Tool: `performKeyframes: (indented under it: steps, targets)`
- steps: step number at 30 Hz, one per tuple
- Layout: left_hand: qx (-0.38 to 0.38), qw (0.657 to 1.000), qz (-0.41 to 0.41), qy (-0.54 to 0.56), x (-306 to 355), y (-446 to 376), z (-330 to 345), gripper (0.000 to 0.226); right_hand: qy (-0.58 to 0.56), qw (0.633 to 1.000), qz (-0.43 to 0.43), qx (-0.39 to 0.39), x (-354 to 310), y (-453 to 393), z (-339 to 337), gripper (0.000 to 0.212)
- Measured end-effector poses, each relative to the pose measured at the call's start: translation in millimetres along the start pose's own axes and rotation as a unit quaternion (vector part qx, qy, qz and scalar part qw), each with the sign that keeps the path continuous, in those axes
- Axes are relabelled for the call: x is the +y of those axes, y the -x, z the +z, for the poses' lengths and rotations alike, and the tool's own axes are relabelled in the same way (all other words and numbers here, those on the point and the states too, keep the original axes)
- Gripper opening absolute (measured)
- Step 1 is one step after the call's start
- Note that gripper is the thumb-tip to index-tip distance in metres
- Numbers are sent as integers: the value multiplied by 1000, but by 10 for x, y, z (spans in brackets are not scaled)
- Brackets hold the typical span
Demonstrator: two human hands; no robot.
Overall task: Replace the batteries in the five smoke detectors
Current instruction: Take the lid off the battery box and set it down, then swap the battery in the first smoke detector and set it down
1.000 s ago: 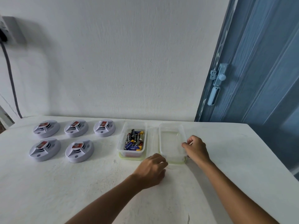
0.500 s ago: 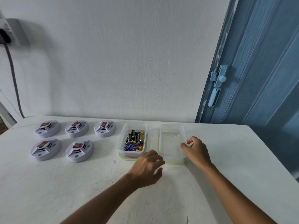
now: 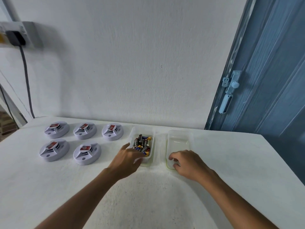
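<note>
Left hand (image 3: 127,160) covering near-left corner of battery container (image 3: 149,142); fingertips blurring. Right hand (image 3: 188,164) hiding near end of clear container (image 3: 179,139). Battery (image 3: 140,142) labels too small. Wall socket (image 3: 16,36) running off left edge.

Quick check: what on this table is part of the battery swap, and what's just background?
Job: five smoke detectors; box of batteries; empty clear box; left hand; right hand.
Background: wall socket with plug; blue door; door latch.

Left hand (image 3: 127,160) reaches the battery box (image 3: 149,160) (right hand (image 3: 186,164) grips the clear box (image 3: 179,138)).
</note>
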State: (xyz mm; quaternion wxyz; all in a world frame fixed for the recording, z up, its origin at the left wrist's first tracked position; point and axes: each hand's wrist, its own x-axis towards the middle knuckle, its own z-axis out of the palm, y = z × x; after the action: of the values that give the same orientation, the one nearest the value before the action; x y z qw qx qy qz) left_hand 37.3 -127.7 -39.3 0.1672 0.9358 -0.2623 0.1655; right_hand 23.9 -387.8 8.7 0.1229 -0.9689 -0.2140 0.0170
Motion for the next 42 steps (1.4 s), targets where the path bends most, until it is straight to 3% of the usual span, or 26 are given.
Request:
performKeyframes:
  steps: [4,7,10,15,20,24,27,31,33,35,37,39,42]
  targets:
    - [15,1000,4,-8,15,-9,-79,28,14,1000,12,-7,-26,6,-121,42]
    - [56,998,-3,-7,49,-7,-213,35,6,999,0,51,-83,-14,-202,43]
    - [90,995,-50,-4,-15,73,-350,35,-30,995,-24,96,-207,-76,-253,40]
    - [118,978,-172,-8,-314,400,-590,32,-91,988,-72,99,-632,-288,-200,34]
    - [46,967,-249,15,-885,667,-802,56,-146,981,-93,83,-1331,-670,85,35]
    - [-89,966,-241,-1,-1275,690,-774,85,-187,977,-72,70,-1797,-959,408,36]
    - [-157,959,-234,-41,-1438,674,-677,91,-208,976,-43,54,-2010,-1086,629,38]
    - [-117,970,-212,-23,-1557,692,-594,82,-278,959,3,53,-2145,-1142,816,40]
    - [-47,967,-233,96,-1523,707,-645,76,-329,940,47,71,-2168,-1157,866,35]
    - [23,905,-293,307,-1429,701,-765,61,-383,915,91,90,-2184,-1189,892,31]
    - [34,793,-323,516,-1337,704,-891,48,-445,884,114,87,-2249,-1224,891,29]
    - [14,705,-327,629,-1307,748,-952,54,-487,863,106,79,-2361,-1242,903,35]
    - [29,618,-331,712,-1235,806,-980,58,-469,873,94,96,-2517,-1243,944,53]
